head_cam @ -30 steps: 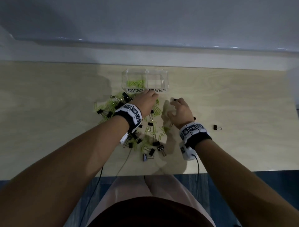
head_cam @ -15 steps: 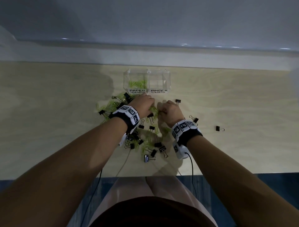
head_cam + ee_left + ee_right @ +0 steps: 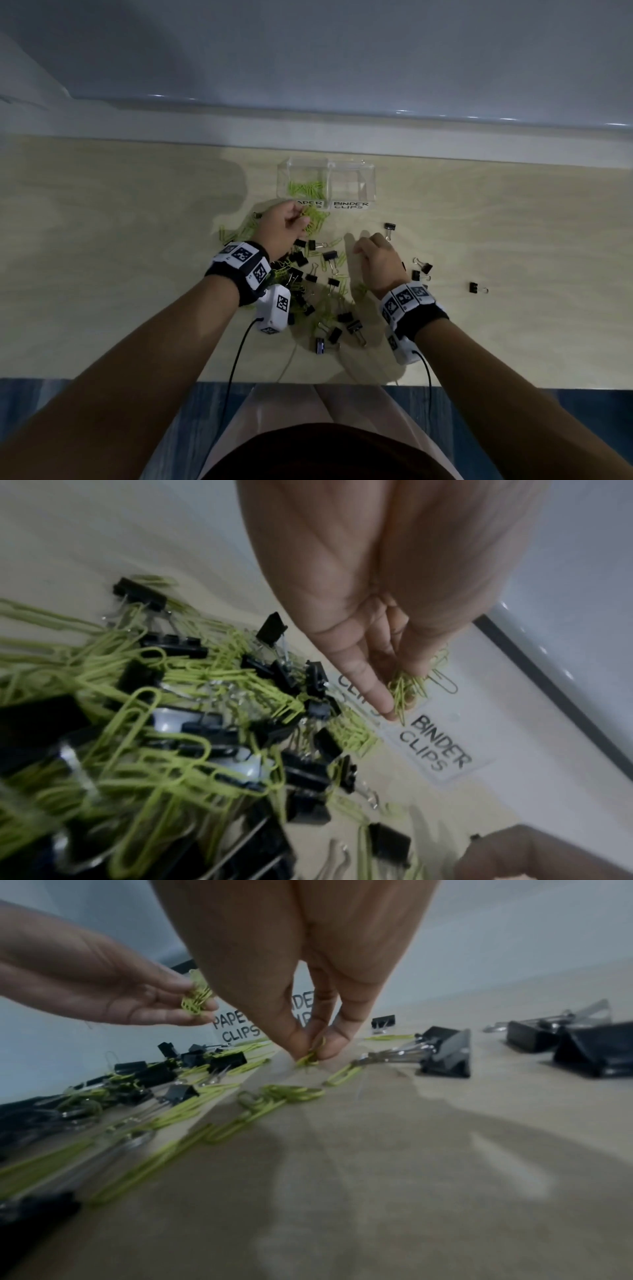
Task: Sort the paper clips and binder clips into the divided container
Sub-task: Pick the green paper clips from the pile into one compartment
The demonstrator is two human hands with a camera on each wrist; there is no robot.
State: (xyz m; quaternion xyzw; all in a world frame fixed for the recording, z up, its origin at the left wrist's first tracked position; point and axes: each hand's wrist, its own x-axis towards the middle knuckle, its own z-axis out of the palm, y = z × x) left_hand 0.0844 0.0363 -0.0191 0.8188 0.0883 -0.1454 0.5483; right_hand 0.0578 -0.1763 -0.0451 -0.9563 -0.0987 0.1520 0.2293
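Note:
A clear divided container [image 3: 327,163] stands at the back of the table; its left half, labelled PAPER CLIPS, holds green paper clips [image 3: 306,187], and nothing shows in the BINDER CLIPS half [image 3: 356,181]. My left hand [image 3: 291,222] hovers just in front of the paper clip label, pinching a small bunch of green paper clips [image 3: 407,688] in its fingertips. My right hand [image 3: 363,245] reaches down to the table right of the pile, and its thumb and fingers pinch one green paper clip [image 3: 310,1057] lying on the wood. A mixed pile [image 3: 308,274] of green paper clips and black binder clips lies between my wrists.
Black binder clips lie scattered right of my right hand [image 3: 421,270], one stray further right [image 3: 474,287] and one near the container [image 3: 389,226]. The wooden table's near edge [image 3: 342,382] runs close to my lap. A wall ledge [image 3: 308,133] runs behind the container.
My two hands, close together half a second ago, have parted. The left went left toward the paper clip label with its bunch; the right shifted right and down onto a clip.

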